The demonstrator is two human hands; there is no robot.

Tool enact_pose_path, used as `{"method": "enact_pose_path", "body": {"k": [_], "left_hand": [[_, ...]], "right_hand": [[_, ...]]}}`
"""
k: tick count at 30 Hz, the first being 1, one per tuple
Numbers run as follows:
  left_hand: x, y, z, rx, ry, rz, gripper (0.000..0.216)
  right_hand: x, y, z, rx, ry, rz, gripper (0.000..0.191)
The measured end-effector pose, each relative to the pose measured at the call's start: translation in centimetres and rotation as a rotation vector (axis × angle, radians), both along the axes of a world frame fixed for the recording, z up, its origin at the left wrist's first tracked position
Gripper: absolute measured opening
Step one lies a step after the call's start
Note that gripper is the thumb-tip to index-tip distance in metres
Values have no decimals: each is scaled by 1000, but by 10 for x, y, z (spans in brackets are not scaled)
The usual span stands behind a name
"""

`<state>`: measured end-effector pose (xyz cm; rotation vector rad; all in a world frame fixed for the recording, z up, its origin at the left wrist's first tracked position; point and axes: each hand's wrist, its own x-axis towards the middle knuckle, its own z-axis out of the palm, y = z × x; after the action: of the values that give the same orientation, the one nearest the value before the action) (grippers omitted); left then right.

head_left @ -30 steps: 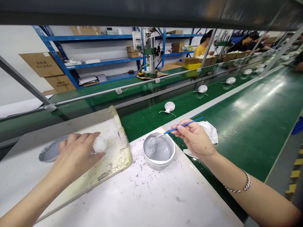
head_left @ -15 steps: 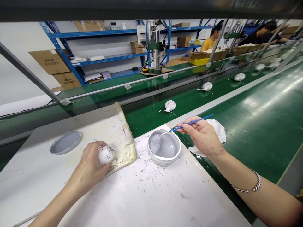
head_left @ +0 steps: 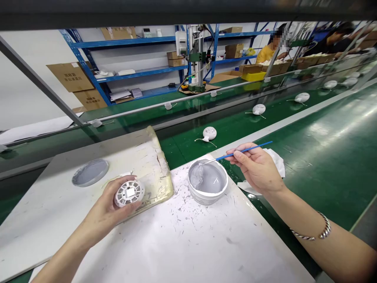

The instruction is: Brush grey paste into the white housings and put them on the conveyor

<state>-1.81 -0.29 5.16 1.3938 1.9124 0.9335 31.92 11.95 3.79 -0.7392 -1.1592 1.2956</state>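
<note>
My left hand point(head_left: 107, 206) grips a round white plastic housing point(head_left: 129, 192) by its sides, its slotted face with a square centre turned up towards me. Between the thumb and fingers of my right hand point(head_left: 256, 167) is a thin blue paintbrush point(head_left: 249, 149). The brush tip rests in grey paste inside a white tub point(head_left: 207, 198), near the tub's far left side. Left of the tub, beyond my left hand, lies a round lid point(head_left: 90, 173) coated with the same grey paste.
Grey flecks dot the white board point(head_left: 188, 247) under the tub. Similar white housings with wires, such as one point(head_left: 209, 133), sit along the green conveyor point(head_left: 182, 151). A crumpled white tissue point(head_left: 277, 161) lies behind my right hand. Co-workers sit at the far right; blue shelves point(head_left: 147, 72) stand behind.
My left hand has turned the housing so its slotted face shows instead of its side. The brush tip stays in the paste. The whole view has shifted slightly.
</note>
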Motion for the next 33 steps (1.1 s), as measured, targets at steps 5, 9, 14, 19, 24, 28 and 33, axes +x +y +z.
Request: {"method": "enact_pose_path", "body": {"k": [5, 9, 14, 19, 24, 28, 33], "left_hand": [[40, 17, 10, 70, -540, 26, 62], [62, 30, 22, 49, -770, 12, 50], [68, 32, 22, 73, -848, 34, 36], [64, 31, 15, -67, -908, 29, 44], [74, 28, 12, -132, -883, -34, 45], [83, 24, 12, -165, -890, -41, 44], [83, 19, 11, -167, -898, -67, 42]], "right_hand": [[-1, 4, 3, -160, 109, -24, 23], [-4, 7, 5, -298, 171, -17, 24], [-7, 9, 5, -342, 171, -5, 20], [-11, 11, 10, -365, 184, 13, 18], [-25, 8, 32, -347, 210, 96, 13], [-42, -4, 46, -248, 118, 185, 17], [-52, -24, 40, -90, 24, 246, 22]]}}
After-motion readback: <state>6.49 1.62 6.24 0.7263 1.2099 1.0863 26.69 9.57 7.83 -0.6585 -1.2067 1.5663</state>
